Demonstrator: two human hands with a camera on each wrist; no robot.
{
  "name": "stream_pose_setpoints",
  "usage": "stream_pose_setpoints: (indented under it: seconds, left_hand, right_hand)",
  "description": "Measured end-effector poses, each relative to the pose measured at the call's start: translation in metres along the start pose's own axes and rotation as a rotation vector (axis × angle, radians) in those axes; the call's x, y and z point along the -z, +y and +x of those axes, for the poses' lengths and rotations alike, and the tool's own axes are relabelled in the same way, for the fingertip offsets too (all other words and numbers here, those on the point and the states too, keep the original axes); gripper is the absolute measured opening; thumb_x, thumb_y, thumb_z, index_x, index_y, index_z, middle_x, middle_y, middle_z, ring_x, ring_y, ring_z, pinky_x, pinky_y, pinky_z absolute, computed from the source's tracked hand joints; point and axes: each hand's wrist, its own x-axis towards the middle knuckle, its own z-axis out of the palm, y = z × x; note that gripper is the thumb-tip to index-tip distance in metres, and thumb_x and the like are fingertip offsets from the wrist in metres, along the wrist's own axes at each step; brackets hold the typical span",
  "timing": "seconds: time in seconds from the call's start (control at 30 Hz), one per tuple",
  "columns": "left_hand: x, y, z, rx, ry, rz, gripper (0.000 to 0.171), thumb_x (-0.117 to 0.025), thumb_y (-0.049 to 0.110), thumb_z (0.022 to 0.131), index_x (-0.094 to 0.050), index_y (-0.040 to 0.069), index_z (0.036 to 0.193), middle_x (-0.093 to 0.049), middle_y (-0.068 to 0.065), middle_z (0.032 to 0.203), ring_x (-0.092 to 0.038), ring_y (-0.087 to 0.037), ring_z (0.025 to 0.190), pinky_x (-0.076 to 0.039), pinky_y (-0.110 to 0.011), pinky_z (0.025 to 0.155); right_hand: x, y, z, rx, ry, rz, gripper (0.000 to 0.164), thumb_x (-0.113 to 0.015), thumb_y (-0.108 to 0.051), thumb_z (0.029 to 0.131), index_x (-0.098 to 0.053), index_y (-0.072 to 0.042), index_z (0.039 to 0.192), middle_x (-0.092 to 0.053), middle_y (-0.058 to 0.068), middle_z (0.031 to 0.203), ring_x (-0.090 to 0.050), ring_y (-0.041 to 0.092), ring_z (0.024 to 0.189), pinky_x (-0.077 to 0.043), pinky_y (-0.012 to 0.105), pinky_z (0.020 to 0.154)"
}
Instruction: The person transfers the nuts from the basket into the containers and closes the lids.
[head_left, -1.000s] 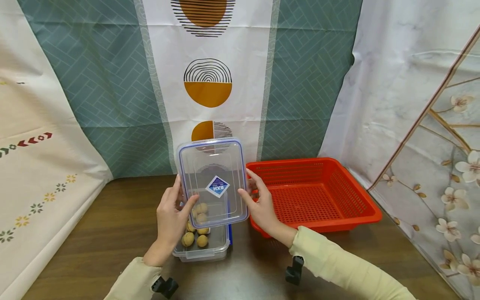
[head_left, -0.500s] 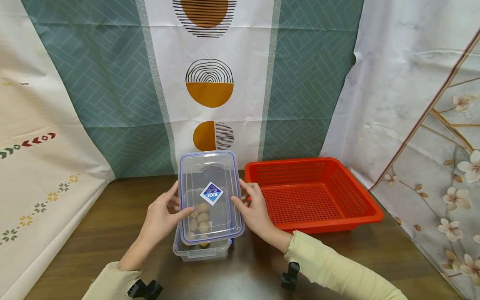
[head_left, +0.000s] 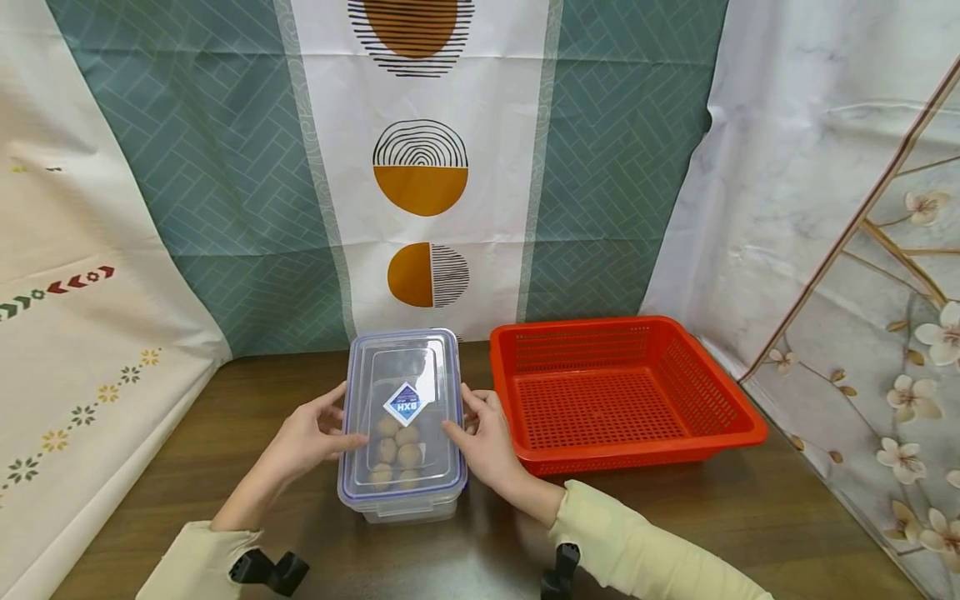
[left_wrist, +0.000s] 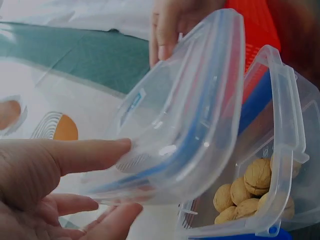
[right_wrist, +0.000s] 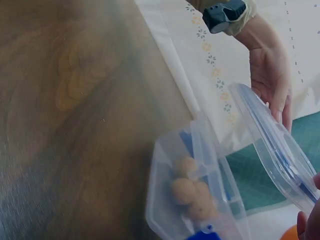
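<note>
A clear plastic lid (head_left: 375, 354) with a blue seal and a diamond label lies over the clear food container (head_left: 408, 512) in the head view. Several walnuts (left_wrist: 257, 176) sit inside it. Along the lid's left edge my left hand (head_left: 303, 440) holds on, thumb on top and fingers at the side. The right hand (head_left: 491, 446) grips the opposite edge the same way. Both wrist views show the lid tilted and apart from the container's rim, so I cannot tell whether it touches the rim.
A red perforated plastic basket (head_left: 622, 454) stands on the wooden table (head_left: 712, 517), right of the container. Patterned cloths (head_left: 247, 167) hang behind and at both sides.
Both hands have brought the lid down and slightly left, from a raised, tilted position to over the container. The walnuts now show through it. The red basket stays put.
</note>
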Motion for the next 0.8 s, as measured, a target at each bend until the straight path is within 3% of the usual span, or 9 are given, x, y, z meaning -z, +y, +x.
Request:
stream_pose_setpoints:
  seconds: [0.27, 0.57, 0.8]
  left_hand:
    - [0.004, -0.008, 0.001, 0.088, -0.057, -0.073, 0.088, -0.075, 0.01, 0.073, -0.022, -0.004, 0.141, -0.045, -0.022, 0.102, -0.06, -0.019, 0.072, -0.055, -0.036, 0.064]
    - [0.001, -0.024, 0.012, 0.129, -0.104, -0.122, 0.085, -0.074, 0.007, 0.073, -0.022, -0.009, 0.139, -0.044, -0.02, 0.096, -0.059, -0.017, 0.07, -0.055, -0.038, 0.064]
    - [-0.005, -0.033, 0.021, 0.195, -0.097, -0.138, 0.084, -0.074, 0.011, 0.074, -0.025, -0.004, 0.14, -0.047, -0.015, 0.094, -0.057, -0.018, 0.075, -0.054, -0.04, 0.069]
  right_hand:
    - [-0.012, 0.006, -0.007, -0.07, 0.014, -0.006, 0.059, -0.069, -0.005, 0.075, -0.045, 0.011, 0.127, -0.043, 0.011, 0.094, -0.043, 0.022, 0.072, -0.037, 0.013, 0.057]
    - [-0.021, 0.025, -0.007, -0.096, 0.036, -0.028, 0.057, -0.069, -0.005, 0.071, -0.049, 0.014, 0.121, -0.045, 0.018, 0.09, -0.045, 0.022, 0.074, -0.038, 0.014, 0.06]
    - [-0.027, 0.039, -0.002, -0.109, 0.082, -0.037, 0.055, -0.066, -0.004, 0.069, -0.052, 0.012, 0.12, -0.045, 0.018, 0.092, -0.046, 0.026, 0.079, -0.038, 0.014, 0.058]
